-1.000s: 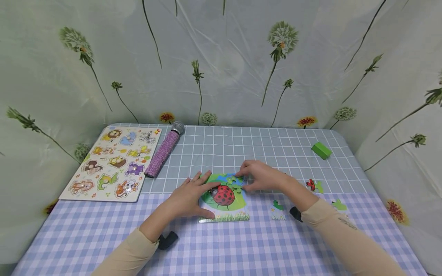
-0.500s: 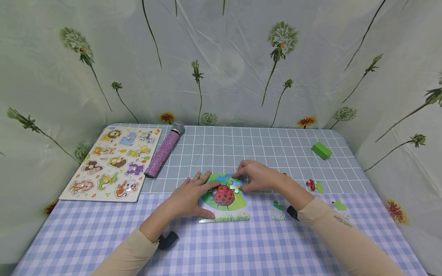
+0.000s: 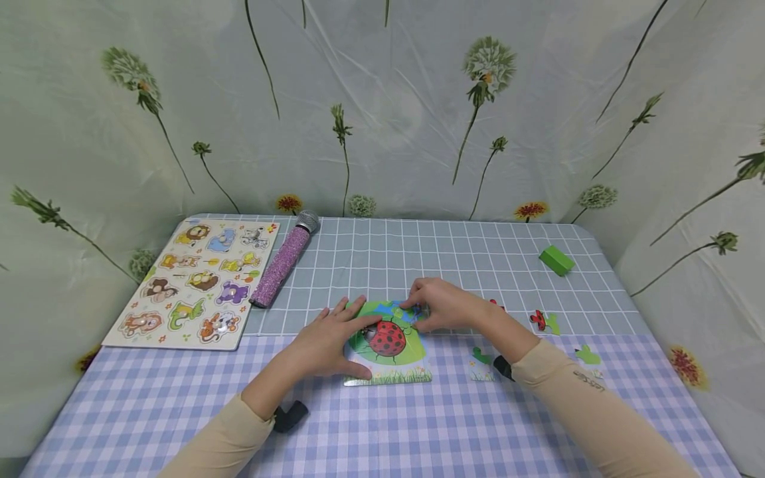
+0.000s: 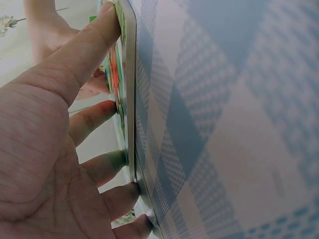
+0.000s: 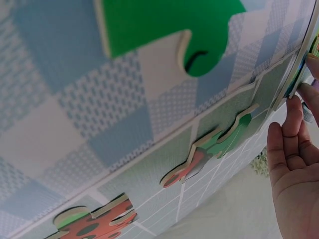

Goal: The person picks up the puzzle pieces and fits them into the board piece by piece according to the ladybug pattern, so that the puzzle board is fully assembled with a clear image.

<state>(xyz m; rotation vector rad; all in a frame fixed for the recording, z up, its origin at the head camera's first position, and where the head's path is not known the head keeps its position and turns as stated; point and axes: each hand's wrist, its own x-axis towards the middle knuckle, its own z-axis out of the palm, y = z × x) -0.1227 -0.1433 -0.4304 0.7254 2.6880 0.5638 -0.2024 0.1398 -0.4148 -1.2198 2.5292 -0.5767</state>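
A flat jigsaw board (image 3: 388, 377) with a ladybug picture lies in front of me on the table. My left hand (image 3: 325, 342) rests spread on its left side, fingers fairly straight; in the left wrist view the thumb (image 4: 94, 42) and fingertips touch the board along its edge. At the board's upper right corner, my right hand (image 3: 451, 307) pinches a green and blue puzzle piece (image 3: 409, 316) between thumb and fingers. The piece overlaps the board in the head view and is partly hidden by the fingers. In the right wrist view the right hand (image 5: 296, 144) reaches the board's edge.
Several loose puzzle pieces lie right of the board, among them a green one (image 3: 480, 364) and a red-and-green one (image 3: 544, 322). A green block (image 3: 556, 260) stands farther back. Left are a sparkly purple microphone (image 3: 283, 262) and an animal puzzle board (image 3: 197, 285).
My right hand has shifted slightly left, and the puzzle piece in its fingers has turned and now looks flatter against the board. The left hand has stayed still.
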